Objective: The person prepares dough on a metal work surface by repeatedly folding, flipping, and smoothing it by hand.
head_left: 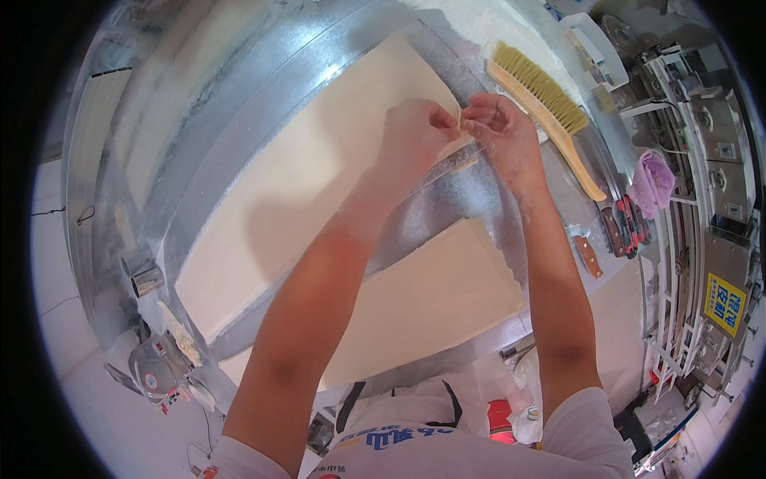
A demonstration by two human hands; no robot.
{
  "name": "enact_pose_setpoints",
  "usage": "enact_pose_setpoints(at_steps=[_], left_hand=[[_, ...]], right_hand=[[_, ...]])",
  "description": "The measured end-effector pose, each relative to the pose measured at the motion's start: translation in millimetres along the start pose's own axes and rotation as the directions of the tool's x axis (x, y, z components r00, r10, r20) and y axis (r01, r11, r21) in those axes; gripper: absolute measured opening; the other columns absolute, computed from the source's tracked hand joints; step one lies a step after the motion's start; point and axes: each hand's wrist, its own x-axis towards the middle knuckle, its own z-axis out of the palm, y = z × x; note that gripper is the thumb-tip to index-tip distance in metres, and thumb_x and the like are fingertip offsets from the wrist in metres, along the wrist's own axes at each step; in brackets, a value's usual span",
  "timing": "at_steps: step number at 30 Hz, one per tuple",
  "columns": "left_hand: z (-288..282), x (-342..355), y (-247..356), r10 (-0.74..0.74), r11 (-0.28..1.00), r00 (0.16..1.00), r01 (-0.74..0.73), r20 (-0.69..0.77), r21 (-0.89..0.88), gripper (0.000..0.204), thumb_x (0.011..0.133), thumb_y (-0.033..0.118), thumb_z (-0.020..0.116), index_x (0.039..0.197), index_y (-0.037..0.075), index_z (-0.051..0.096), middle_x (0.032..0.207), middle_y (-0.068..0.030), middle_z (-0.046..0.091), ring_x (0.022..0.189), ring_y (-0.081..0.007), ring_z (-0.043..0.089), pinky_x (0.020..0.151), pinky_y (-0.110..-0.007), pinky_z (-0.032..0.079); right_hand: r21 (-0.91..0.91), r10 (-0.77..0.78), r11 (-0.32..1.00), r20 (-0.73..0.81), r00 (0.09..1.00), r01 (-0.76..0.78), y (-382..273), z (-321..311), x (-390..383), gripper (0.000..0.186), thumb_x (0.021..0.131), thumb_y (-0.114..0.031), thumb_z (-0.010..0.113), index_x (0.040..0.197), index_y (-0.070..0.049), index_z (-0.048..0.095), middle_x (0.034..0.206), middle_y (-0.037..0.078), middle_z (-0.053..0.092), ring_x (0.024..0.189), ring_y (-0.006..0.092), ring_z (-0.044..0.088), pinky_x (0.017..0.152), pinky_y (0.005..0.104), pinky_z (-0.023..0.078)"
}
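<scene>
A long pale dough sheet (319,152) lies flat across the floured metal worktop (479,191). At its right end my left hand (419,136) and my right hand (503,132) meet, fingertips close together. Both pinch the edge of the dough sheet, where a thin strip shows between them. My left wrist and forearm cross above the sheet and cast a shadow on it. Nearer to me lies a second piece of dough (447,279), which looks like stacked layers, partly hidden under my left forearm.
A long-bristled brush with a wooden handle (550,112) lies right of my right hand, beside a heap of flour (471,24). Several knives (618,227) lie near the right edge, close to a pink cloth (653,184). A metal cup (146,279) sits at the left.
</scene>
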Motion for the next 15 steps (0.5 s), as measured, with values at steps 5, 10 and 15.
enact_pose_setpoints(at_steps=[5, 10, 15], left_hand=[[-13, 5, 1, -0.051, 0.996, 0.995, 0.057, 0.091, -0.064, 0.026, 0.089, 0.021, 0.086, 0.101, -0.001, 0.082, 0.092, -0.0106, 0.081, 0.087, -0.0184, 0.077, 0.082, -0.033, 0.06], [-35, 24, -43, 0.039, 0.947, 0.987, 0.013, 0.154, -0.322, 0.024, 0.098, 0.016, 0.078, 0.11, -0.004, 0.073, 0.102, -0.01, 0.076, 0.096, -0.0212, 0.075, 0.09, -0.034, 0.06], [-63, 20, -62, -0.134, 0.612, 0.978, 0.21, 0.161, -0.763, 0.018, 0.104, 0.011, 0.07, 0.116, -0.001, 0.065, 0.107, -0.0101, 0.074, 0.102, -0.0219, 0.074, 0.096, -0.038, 0.06]], right_hand=[[0.073, -0.008, 0.997, 0.053, 0.999, 0.004, -2, -2, -3, 0.044, 0.091, 0.006, 0.081, 0.133, 0.0, 0.068, 0.12, 0.01, 0.075, 0.107, 0.0163, 0.071, 0.094, 0.0309, 0.058], [-0.215, -0.197, 0.956, 0.033, 0.98, 0.199, -3, 1, -2, 0.046, 0.091, 0.0, 0.082, 0.135, -0.004, 0.069, 0.124, 0.01, 0.074, 0.104, 0.0158, 0.07, 0.091, 0.034, 0.058], [-0.264, -0.233, 0.939, -0.025, 0.972, 0.219, -24, 9, -10, 0.04, 0.097, -0.014, 0.082, 0.132, -0.002, 0.069, 0.115, 0.011, 0.077, 0.097, 0.0166, 0.072, 0.087, 0.034, 0.059]])
